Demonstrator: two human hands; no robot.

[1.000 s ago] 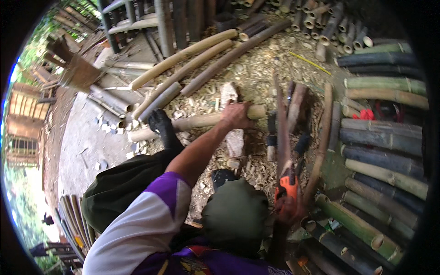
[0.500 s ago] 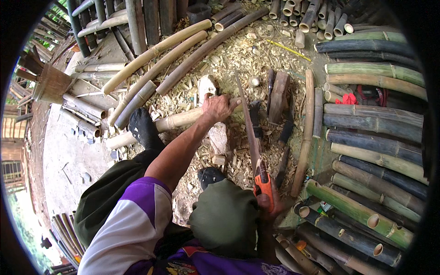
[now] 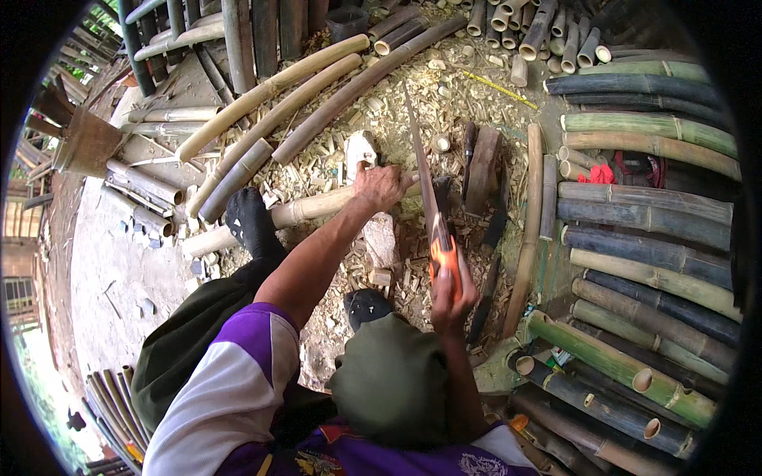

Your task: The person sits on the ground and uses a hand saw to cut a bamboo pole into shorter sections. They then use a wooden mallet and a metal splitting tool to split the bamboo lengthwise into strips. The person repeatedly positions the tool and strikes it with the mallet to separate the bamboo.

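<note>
My left hand is closed over a pale bamboo pole near its right end, its fingers wrapped round the top. The pole lies across a whitish block, and my left foot, in a black sock, presses on it farther left. In my right hand is the orange handle of a hand saw. Its long blade points away from me and crosses the pole's right end, just beyond my left hand. Whether the teeth touch the bamboo I cannot tell.
Wood chips cover the ground around the pole. Dark bamboo lengths lie stacked along the right. Long curved poles rest at the far left. A wooden block, a yellow measuring tape and a brown bucket are also about.
My right hand has pushed the saw forward, away from me, and its blade tip now reaches farther. My left hand and the pole stay in place.
</note>
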